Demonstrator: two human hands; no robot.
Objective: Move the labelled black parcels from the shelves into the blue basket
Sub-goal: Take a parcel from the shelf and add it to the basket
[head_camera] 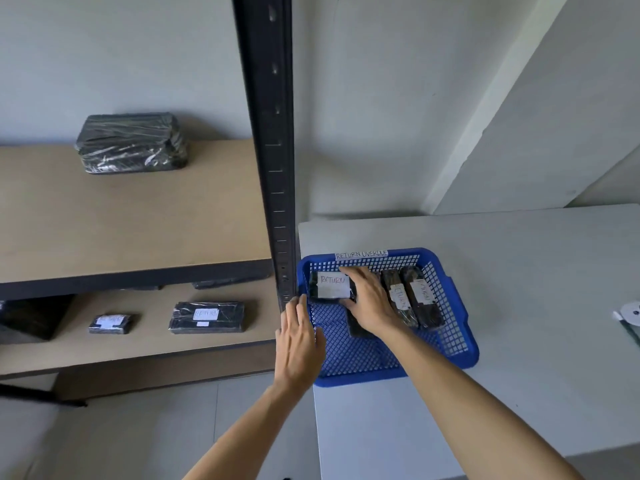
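**A:** In the head view, where is the blue basket (388, 355)?

**B:** It sits on a pale grey table (519, 306), just right of the dark shelf post (273, 150). A paper strip on the basket's far rim reads "RETURN OVERDUE".

**A:** And the hands?

**B:** The right hand (369, 299) reaches into the basket and grips a black parcel labelled "RETURN" (330, 285), with its fingertips over the top edge and its thumb under the bottom right corner. That parcel is in the basket's far left corner. I cannot tell whether it touches the basket floor.

**A:** The left hand?

**B:** The left hand (299, 344) is spread flat with nothing in it. It lies over the basket's left rim, its fingertips just below and left of the held parcel, not touching it.

**A:** Anything else in the basket?

**B:** Two upright parcels (415, 296) lean side by side at the basket's far right, each with a white label. Another dark parcel (356, 327) lies partly hidden beneath the right hand.

**A:** What is left of the basket?

**B:** On the lower shelf (138, 348) lie a small labelled parcel (110, 323) and a larger labelled parcel (207, 317), both well apart from the hands. On the upper shelf (121, 220), farther left and higher, stands a wrapped black bundle (131, 143) with no label showing.
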